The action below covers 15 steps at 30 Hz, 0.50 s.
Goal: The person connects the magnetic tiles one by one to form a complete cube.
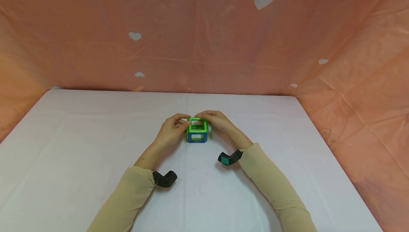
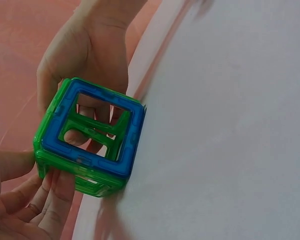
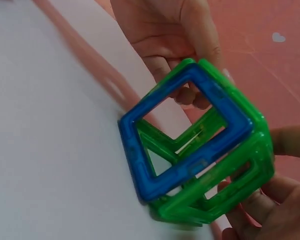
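A small cube (image 1: 197,131) of magnetic frame tiles stands on the white table, between both hands. Its near face is a blue square tile (image 2: 85,159), and the other visible sides are green frames with hollow middles. My left hand (image 1: 169,132) grips the cube from the left, with the thumb at its upper edge. From the right, my right hand (image 1: 221,122) holds it, fingers reaching over the top far edge. In the right wrist view, the fingers (image 3: 260,205) of the right hand press the green side, while fingertips of the left hand show through the blue frame.
The white cloth-covered table (image 1: 96,136) spreads out around the hands. An orange curtain (image 1: 198,40) with pale hearts hangs behind and along the sides. A black wrist device (image 1: 164,179) sits at the left cuff, another black device (image 1: 229,158) at the right cuff.
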Each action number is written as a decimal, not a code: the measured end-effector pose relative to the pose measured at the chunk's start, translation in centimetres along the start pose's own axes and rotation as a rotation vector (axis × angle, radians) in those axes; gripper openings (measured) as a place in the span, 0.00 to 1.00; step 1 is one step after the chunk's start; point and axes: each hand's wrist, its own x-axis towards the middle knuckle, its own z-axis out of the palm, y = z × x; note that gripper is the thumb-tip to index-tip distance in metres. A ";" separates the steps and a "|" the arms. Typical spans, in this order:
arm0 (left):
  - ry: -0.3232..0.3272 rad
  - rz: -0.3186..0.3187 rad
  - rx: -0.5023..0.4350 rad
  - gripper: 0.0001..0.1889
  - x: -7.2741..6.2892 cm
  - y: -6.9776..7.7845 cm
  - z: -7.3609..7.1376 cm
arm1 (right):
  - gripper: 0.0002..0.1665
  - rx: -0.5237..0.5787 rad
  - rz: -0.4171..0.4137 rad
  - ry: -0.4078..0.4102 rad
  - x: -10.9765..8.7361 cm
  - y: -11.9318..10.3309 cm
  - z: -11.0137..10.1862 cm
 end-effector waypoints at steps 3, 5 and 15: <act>0.003 0.003 -0.008 0.18 0.0 0.0 0.0 | 0.21 0.019 -0.011 0.009 0.0 0.1 0.1; 0.004 0.010 -0.013 0.18 0.1 -0.1 0.0 | 0.21 0.036 -0.016 0.010 0.0 0.0 0.2; -0.005 0.016 -0.033 0.18 0.1 -0.4 -0.1 | 0.21 0.030 0.019 0.028 0.1 -0.1 0.4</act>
